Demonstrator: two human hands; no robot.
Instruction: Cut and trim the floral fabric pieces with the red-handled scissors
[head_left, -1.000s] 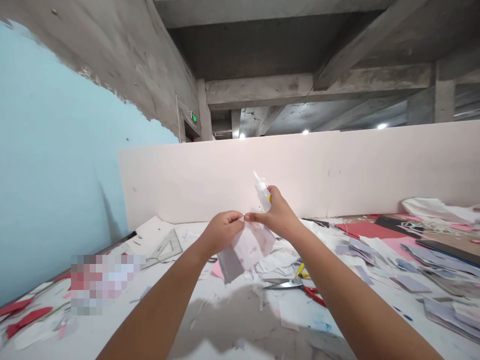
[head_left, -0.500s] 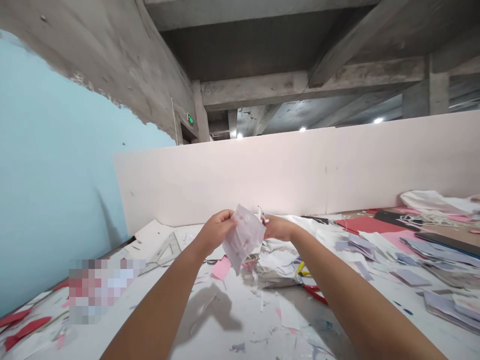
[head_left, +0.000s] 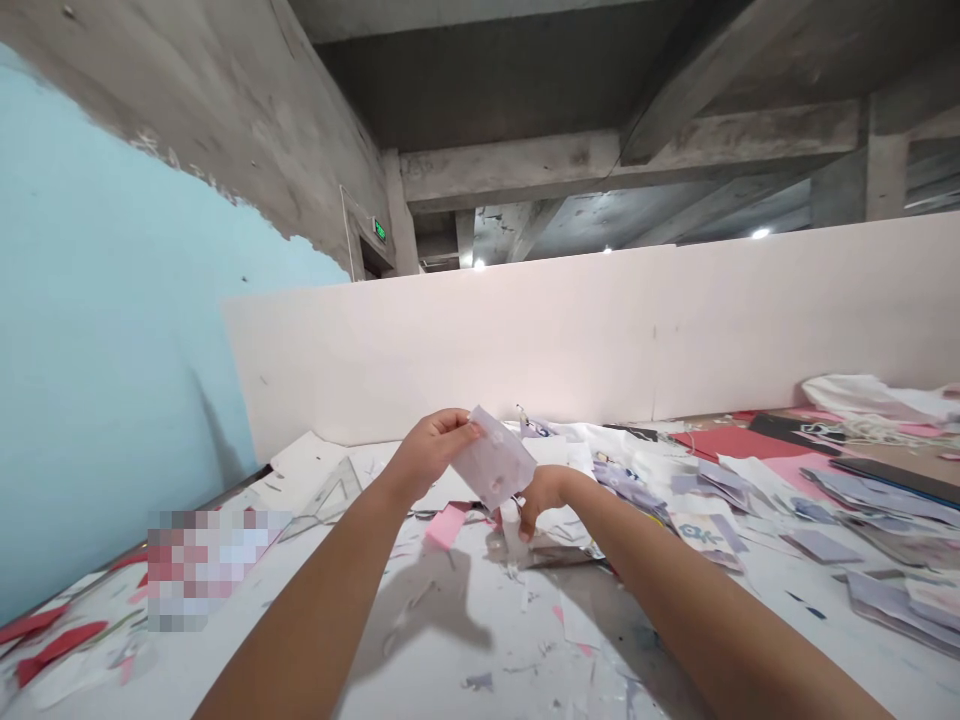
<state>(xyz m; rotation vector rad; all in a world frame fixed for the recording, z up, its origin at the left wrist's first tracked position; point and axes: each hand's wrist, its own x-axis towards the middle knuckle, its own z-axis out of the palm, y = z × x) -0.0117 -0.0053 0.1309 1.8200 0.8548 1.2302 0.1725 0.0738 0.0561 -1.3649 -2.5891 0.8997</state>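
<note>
My left hand (head_left: 437,445) pinches a pale, translucent sheet of paper (head_left: 495,460) by its upper left edge. The sheet is raised above the table, tilted, with faint pinkish marks on it. At its lower right corner is my right hand (head_left: 541,495), its fingers bent downward and closed. A small white piece (head_left: 512,528) shows at those fingertips; its kind is unclear. Below the sheet lies a pink paper scrap (head_left: 448,524) among white scraps. The scissors are mostly hidden behind my right forearm.
A clear set square (head_left: 330,495) lies to the left, near red scraps (head_left: 64,650). Stacks of pale paper pieces (head_left: 892,610), red sheets (head_left: 724,452) and a dark flat item (head_left: 900,478) are on the right. A white partition (head_left: 450,350) borders the table's back.
My right hand has moved down, from beside the sheet's upper right to its lower right corner. The sheet has turned in my left hand. My right forearm now covers most of the scissors.
</note>
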